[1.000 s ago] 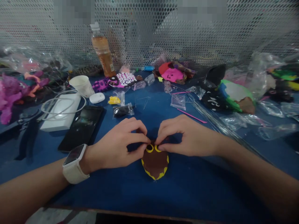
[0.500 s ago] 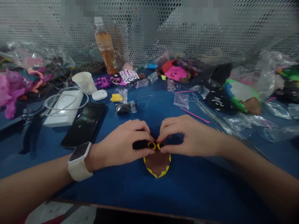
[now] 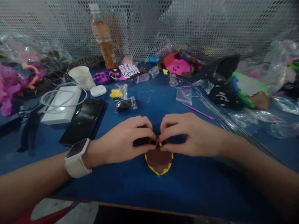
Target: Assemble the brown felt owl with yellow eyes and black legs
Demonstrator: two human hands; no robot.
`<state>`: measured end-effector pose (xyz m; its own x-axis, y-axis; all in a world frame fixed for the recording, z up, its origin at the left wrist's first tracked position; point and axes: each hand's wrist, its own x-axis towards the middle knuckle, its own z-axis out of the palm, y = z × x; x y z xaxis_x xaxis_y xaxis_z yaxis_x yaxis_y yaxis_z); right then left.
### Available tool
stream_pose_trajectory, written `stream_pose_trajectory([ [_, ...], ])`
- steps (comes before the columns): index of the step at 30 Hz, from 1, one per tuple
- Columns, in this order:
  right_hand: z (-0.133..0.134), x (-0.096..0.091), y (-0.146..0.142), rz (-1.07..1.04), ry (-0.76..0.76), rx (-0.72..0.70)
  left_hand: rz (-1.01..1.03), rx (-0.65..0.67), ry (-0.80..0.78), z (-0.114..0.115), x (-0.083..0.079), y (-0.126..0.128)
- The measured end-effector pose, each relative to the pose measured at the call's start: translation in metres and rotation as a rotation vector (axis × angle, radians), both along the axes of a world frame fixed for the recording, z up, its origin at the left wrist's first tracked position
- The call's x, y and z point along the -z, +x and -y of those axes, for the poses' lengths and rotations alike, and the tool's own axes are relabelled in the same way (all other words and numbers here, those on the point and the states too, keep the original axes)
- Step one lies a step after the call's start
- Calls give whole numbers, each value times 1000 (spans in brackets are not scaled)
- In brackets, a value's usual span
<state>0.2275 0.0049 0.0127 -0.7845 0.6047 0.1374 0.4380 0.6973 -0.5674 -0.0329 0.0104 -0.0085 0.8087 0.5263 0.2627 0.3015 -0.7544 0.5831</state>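
A small brown felt figure (image 3: 159, 161) with a yellow scalloped edge and two yellow eye rings lies on the blue table (image 3: 187, 186) near the front edge. My left hand (image 3: 123, 143), with a white watch (image 3: 76, 157) on the wrist, pinches the figure's top from the left, fingers curled. From the right, my right hand (image 3: 189, 135) pinches the same top edge. The fingertips of both hands meet over the eye rings and hide the upper part of the figure.
A black phone (image 3: 83, 121), a white power bank with cable (image 3: 62, 107), a paper cup (image 3: 82, 77), a white earbud case (image 3: 98, 91) and a drink bottle (image 3: 102, 37) stand at left. Small plastic bags, felt figures, thin wires (image 3: 219, 116) and a pink strip (image 3: 198, 111) lie behind and right. A perforated metal screen closes the back.
Both hands stay pinched on the figure's top. The fingertips have closed further over the yellow eye rings, and the view has shifted a little.
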Motion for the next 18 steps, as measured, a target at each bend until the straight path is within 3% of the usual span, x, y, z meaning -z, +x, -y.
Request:
stream_pose_trajectory([
  [6,-5,-1,4,-12,-14,-51,-18,92,10,-10,-2,-5],
  [18,-8,-6,5,24,-51,-44,-81,89,14,-13,1,-4],
])
